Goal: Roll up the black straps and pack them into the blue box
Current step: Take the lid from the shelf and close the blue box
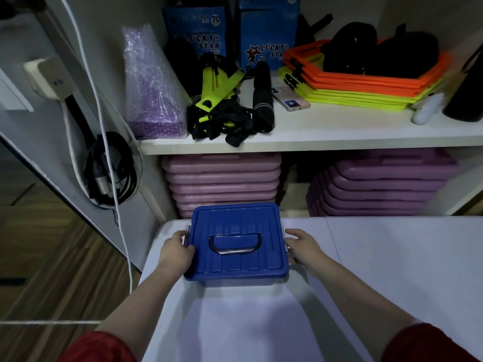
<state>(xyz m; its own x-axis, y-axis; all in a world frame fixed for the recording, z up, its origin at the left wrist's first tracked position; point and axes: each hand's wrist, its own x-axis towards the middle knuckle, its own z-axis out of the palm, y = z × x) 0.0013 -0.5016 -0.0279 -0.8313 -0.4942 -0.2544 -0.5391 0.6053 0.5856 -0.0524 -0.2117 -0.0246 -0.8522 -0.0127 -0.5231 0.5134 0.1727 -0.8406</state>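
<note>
Gripping the square blue plastic box by its two sides, the left hand and right hand hold it closed on the pale tabletop, its lid and grey carry handle still in place. The tangle of black and neon-yellow straps lies well apart on the white shelf above. Side latches released unevenly could make the box skid, and loose strap ends may snag when pulled down.

The blue box, lid shut and handle folded flat, sits squarely between the fingers; black straps lie far beyond them.
</note>
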